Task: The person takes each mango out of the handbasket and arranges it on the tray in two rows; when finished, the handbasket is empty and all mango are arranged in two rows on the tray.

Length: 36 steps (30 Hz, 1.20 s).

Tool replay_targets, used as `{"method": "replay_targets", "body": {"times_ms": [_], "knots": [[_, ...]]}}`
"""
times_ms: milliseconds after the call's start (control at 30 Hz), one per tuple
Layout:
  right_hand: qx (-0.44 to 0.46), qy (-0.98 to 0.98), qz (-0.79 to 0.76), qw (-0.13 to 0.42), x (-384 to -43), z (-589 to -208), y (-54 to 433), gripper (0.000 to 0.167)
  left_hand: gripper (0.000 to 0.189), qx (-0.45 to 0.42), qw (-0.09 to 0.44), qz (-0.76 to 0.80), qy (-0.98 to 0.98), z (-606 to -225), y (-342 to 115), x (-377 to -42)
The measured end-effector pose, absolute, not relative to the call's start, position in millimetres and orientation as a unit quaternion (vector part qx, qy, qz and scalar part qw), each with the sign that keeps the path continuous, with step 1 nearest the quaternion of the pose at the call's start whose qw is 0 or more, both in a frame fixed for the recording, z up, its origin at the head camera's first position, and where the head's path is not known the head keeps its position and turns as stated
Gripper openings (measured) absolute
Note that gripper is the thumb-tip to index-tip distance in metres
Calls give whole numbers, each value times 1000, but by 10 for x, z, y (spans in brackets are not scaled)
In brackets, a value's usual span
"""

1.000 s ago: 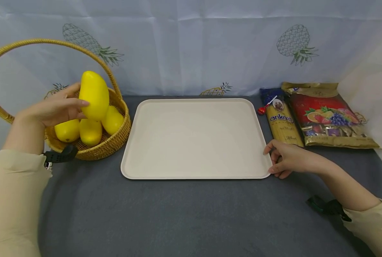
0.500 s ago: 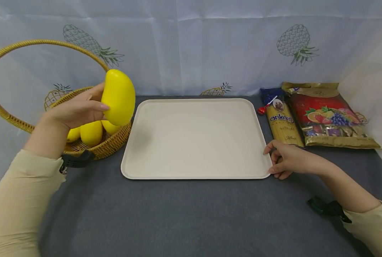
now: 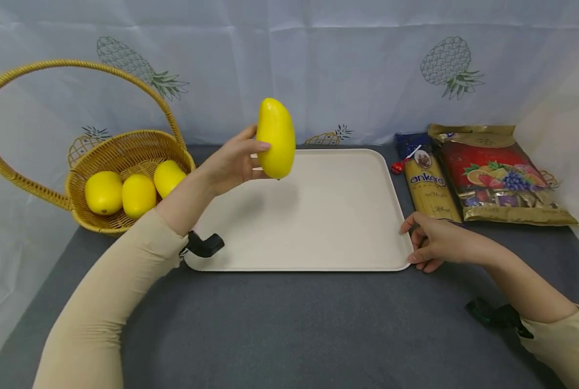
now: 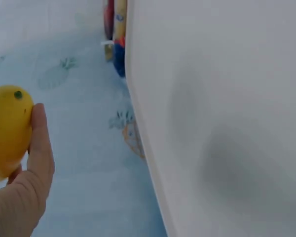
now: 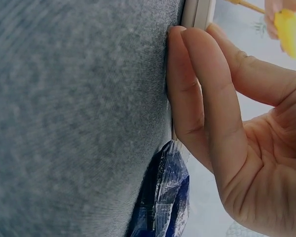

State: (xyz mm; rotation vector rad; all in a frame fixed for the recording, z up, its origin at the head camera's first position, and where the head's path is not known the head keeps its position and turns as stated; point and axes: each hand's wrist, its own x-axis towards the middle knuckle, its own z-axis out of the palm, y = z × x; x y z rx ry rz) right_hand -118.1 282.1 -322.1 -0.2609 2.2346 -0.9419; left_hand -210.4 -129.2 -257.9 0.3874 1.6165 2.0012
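Observation:
My left hand [image 3: 235, 160] holds a yellow mango [image 3: 277, 138] upright in the air above the far left part of a cream tray [image 3: 328, 227]. In the left wrist view the mango [image 4: 9, 129] shows its small dark stem end, with the fingers along its side. At the tray's near right corner my right hand [image 3: 435, 242] pinches the rim, as the right wrist view also shows with the thumb and fingertips at the tray's edge [image 5: 202, 14]. A wicker basket [image 3: 94, 156] with a tall handle stands left of the tray, with several yellow mangoes [image 3: 139, 195] inside.
Right of the tray lie a pasta packet [image 3: 427, 186], a red lollipop [image 3: 398, 167] and a large red and gold candy bag [image 3: 500, 175]. A pineapple-print cloth [image 3: 318, 70] hangs behind the grey table [image 3: 289, 329]. My left forearm passes in front of the basket.
My left hand has carried the mango rightward from over the basket to above the tray, uncovering the basket's inside. The right hand stays at the tray's corner.

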Motion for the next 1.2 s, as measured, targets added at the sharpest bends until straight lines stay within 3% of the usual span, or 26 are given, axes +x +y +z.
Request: {"method": "replay_targets", "body": {"times_ms": [333, 633, 933, 1200], "knots": [[-97, 864, -355, 345, -1189, -3219, 2817, 58, 53, 96, 277, 750, 593, -2825, -487, -2262], [-93, 864, -354, 345, -1188, -3217, 2808, 60, 56, 30, 301, 723, 621, -3017, 63, -2361], [-93, 865, -354, 344, -1186, -3204, 2808, 61, 34, -12, 316, 694, 647, -3196, 374, -2557], [-97, 865, -356, 340, -1185, -3196, 2820, 63, 36, -37, 316, 679, 662, -3205, 487, -2528]]}}
